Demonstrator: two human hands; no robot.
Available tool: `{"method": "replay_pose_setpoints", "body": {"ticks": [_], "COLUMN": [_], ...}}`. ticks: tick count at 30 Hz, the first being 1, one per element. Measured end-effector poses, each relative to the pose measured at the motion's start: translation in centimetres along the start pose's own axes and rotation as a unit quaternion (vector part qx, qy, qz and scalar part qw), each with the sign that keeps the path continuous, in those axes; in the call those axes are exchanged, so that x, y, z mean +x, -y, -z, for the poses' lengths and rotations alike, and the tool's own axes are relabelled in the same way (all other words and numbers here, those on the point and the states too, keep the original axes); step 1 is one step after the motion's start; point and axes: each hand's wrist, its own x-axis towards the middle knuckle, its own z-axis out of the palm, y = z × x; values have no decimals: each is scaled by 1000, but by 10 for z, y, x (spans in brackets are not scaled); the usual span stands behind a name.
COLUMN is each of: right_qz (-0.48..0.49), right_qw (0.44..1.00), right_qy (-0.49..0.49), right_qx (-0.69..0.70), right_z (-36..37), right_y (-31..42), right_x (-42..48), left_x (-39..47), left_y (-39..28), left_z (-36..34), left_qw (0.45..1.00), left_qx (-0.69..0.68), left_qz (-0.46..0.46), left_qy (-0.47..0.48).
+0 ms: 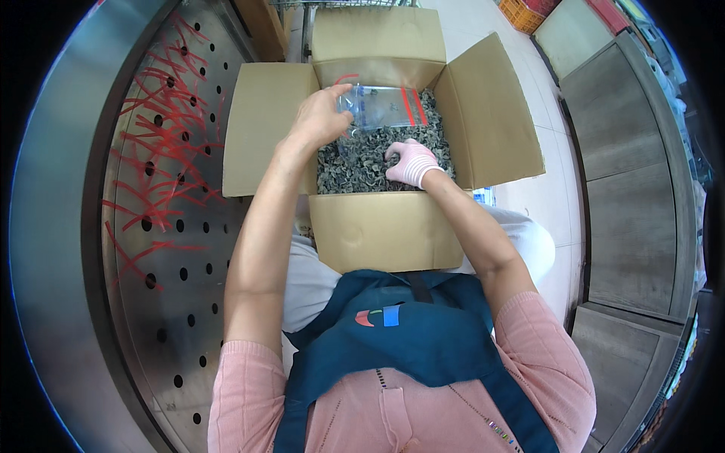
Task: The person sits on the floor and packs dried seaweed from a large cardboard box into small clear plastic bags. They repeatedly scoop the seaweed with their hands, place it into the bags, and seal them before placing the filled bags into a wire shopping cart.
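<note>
An open cardboard box (387,232) stands before me, its flaps spread outward. Inside lies a mass of small, dark grey-green curled dried pieces (368,167); I cannot tell their exact kind. My left hand (325,116) is bare and grips the left end of a clear plastic bag (388,107) with red stripes, over the back part of the contents. A red strip shows just above my left fingertips. My right hand (413,163), in a white and pink striped glove, rests at the dried pieces with curled fingers. Whether it holds any of them is hidden.
Left of the box is a perforated metal panel (192,306) with many red plastic strips (164,141) scattered over it. Grey wooden cabinet doors (628,187) line the right side. An orange plastic crate (520,17) stands at the back right, and a wire rack (340,3) at the back.
</note>
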Motion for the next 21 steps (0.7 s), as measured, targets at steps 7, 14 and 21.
{"method": "replay_pose_setpoints", "body": {"ticks": [7,14,21], "right_qz": [-41,-79,-128], "right_qw": [717,601,630], "right_qy": [9,125,107], "right_qx": [696,785,758], "right_z": [70,112,90], "right_y": [13,79,99], "right_x": [5,24,55], "left_x": [0,-2,3], "left_y": [4,-1,3], "left_z": [1,-3,-6], "left_qw": [991,983,980], "left_qx": [-92,-162,-173], "left_qz": [83,77,82], "left_qy": [54,42,57]}}
